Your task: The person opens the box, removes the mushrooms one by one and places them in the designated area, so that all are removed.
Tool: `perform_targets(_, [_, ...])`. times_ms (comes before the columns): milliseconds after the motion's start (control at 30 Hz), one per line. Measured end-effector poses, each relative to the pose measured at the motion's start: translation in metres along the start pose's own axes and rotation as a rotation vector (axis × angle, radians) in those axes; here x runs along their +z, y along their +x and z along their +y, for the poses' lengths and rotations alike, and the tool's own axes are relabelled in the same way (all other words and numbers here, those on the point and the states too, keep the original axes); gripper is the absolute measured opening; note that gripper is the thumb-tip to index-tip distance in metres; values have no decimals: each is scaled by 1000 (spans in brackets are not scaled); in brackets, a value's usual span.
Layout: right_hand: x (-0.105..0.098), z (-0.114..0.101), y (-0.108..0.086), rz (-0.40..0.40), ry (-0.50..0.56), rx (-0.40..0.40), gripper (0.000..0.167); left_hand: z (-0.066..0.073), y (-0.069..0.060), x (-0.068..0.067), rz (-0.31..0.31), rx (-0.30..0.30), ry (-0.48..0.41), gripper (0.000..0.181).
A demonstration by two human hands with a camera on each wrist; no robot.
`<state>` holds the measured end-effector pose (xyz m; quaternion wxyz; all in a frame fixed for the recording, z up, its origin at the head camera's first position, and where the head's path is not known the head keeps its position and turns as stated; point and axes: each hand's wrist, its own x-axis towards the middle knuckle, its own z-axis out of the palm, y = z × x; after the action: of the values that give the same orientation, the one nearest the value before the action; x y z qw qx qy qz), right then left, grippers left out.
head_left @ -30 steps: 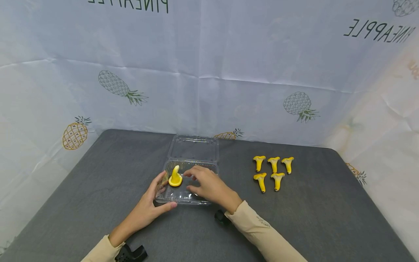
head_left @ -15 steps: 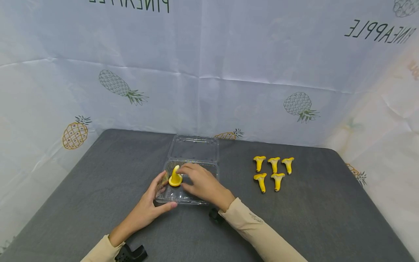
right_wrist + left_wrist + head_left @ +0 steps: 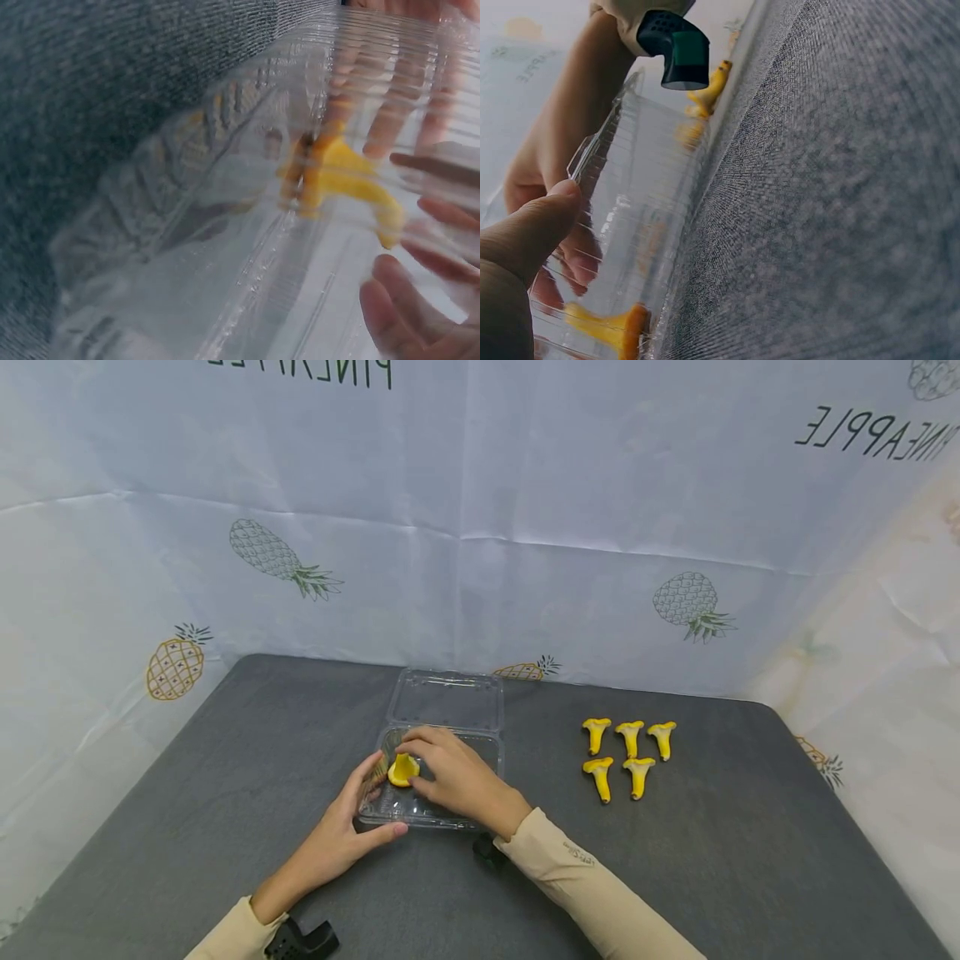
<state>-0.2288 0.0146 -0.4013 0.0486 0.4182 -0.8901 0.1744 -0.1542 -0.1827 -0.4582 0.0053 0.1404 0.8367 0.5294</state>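
Note:
In the head view a clear plastic clamshell container [image 3: 442,814] lies with its lid folded back. Inside, near its left end, a yellow chanterelle mushroom [image 3: 402,772] stands cap down. My left hand [image 3: 341,827] grips the container's near left corner, thumb along the front and fingers on the left wall. The right hand [image 3: 459,779] reaches over the container with loosely bent fingers around the stem's top, hiding the tip. In the right wrist view, its fingertips sit close to the stem of the chanterelle [image 3: 349,180], with a small gap apparent.
Several more yellow chanterelles [image 3: 631,739] lie in two rows on the grey table [image 3: 720,827], right of the container. A white cloth with pineapple prints [image 3: 525,577] hangs behind the table. The container's lid [image 3: 446,700] lies toward the back edge.
My right hand has moved left and slightly away from me, from beside the mushroom to over its stem. The left hand and the container have stayed put.

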Motion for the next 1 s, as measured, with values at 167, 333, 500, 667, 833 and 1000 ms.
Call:
perform_targets(167, [0,2,-2,-4,23,25,40,-1,0,0,-1,4,5,96])
perform_targets(333, [0,6,-4,-1,21,80,38,-1,0,1,3,6,8,96])
perform_targets(500, [-1,7,-7,-27,40,131,33,-1,0,1,5,8,13,97])
perform_targets(667, [0,7,-9,-97,74,147,30,-1,0,1,6,14,18,97])
perform_targets(833, [1,7,-9,-180,72,142,35,-1,0,1,5,13,20,96])
perform_targets(1000, [3,8,-8,-210,91,124,48,-1,0,1,7,8,25,97])
